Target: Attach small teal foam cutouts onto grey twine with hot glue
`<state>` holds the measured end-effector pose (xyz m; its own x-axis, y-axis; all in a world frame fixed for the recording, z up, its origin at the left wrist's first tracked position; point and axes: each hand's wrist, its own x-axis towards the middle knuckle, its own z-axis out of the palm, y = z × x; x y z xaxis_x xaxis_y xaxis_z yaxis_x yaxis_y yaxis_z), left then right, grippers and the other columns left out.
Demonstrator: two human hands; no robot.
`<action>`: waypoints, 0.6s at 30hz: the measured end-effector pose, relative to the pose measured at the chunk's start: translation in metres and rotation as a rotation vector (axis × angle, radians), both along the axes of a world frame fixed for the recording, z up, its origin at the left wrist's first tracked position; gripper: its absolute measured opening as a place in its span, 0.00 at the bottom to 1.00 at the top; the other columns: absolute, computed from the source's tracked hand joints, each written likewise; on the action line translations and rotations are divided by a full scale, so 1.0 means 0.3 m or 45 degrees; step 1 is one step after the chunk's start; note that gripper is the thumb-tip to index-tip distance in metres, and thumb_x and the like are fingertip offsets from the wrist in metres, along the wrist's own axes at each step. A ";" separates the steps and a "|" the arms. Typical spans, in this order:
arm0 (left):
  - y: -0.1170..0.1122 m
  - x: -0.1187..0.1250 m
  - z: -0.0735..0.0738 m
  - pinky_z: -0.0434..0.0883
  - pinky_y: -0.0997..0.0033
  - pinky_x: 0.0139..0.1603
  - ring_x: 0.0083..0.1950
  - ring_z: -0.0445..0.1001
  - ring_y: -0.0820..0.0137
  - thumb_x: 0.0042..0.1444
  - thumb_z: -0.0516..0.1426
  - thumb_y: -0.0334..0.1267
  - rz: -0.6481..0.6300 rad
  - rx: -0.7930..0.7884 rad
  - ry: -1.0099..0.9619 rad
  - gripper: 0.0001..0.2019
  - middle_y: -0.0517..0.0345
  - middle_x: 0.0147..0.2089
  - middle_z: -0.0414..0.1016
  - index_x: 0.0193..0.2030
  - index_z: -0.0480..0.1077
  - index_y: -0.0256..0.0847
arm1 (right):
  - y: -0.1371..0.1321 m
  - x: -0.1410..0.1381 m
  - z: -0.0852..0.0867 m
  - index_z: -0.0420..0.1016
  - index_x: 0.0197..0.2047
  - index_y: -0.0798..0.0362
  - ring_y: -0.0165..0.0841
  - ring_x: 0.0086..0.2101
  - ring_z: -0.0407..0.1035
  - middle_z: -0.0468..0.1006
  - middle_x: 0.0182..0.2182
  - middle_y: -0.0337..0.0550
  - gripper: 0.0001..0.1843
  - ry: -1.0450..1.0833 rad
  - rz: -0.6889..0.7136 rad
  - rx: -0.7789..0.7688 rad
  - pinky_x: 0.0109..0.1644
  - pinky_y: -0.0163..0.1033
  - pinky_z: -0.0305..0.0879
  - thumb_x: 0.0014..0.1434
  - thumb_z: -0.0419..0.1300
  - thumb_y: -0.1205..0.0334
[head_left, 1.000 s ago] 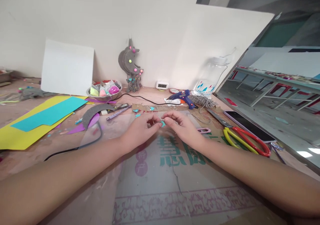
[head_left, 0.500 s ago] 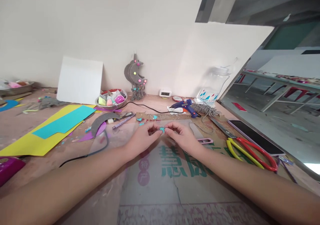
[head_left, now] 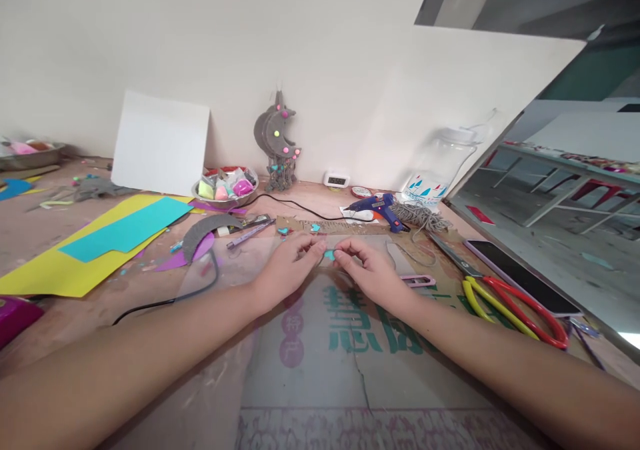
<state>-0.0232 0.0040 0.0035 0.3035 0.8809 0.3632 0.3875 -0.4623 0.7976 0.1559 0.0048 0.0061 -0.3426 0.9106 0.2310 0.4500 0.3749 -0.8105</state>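
My left hand (head_left: 287, 270) and my right hand (head_left: 367, 270) meet over a flattened cardboard sheet (head_left: 350, 343) with green print. Both pinch a small teal felt piece (head_left: 329, 255) between their fingertips, just above the board. More tiny teal cut-outs (head_left: 315, 227) lie on a brown cardboard strip just beyond the hands. A grey curved felt piece (head_left: 205, 230) rests to the left of my left hand.
Red-and-yellow scissors (head_left: 515, 300) and a phone (head_left: 520, 275) lie at the right. A blue glue gun (head_left: 377, 207), grey yarn, a plastic jar (head_left: 433, 170) and a grey moon ornament (head_left: 277, 140) stand at the back. Yellow and teal sheets (head_left: 100, 243), a clay bowl (head_left: 225, 187) and a black cable sit left.
My hands have stayed together on the teal piece, shifting only slightly. The view has moved a little, so the table things sit a bit further right.
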 end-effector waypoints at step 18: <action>-0.011 0.009 0.002 0.64 0.70 0.37 0.37 0.69 0.69 0.56 0.51 0.39 -0.116 -0.055 0.148 0.10 0.59 0.33 0.74 0.30 0.71 0.40 | -0.003 0.004 -0.011 0.67 0.32 0.54 0.29 0.31 0.63 0.70 0.29 0.38 0.10 -0.060 -0.056 0.128 0.36 0.34 0.59 0.59 0.54 0.57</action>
<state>-0.0204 0.0008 0.0043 0.4207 0.8618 0.2835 0.4366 -0.4662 0.7694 0.1572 0.0037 0.0030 -0.3157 0.8979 0.3067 0.5042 0.4326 -0.7475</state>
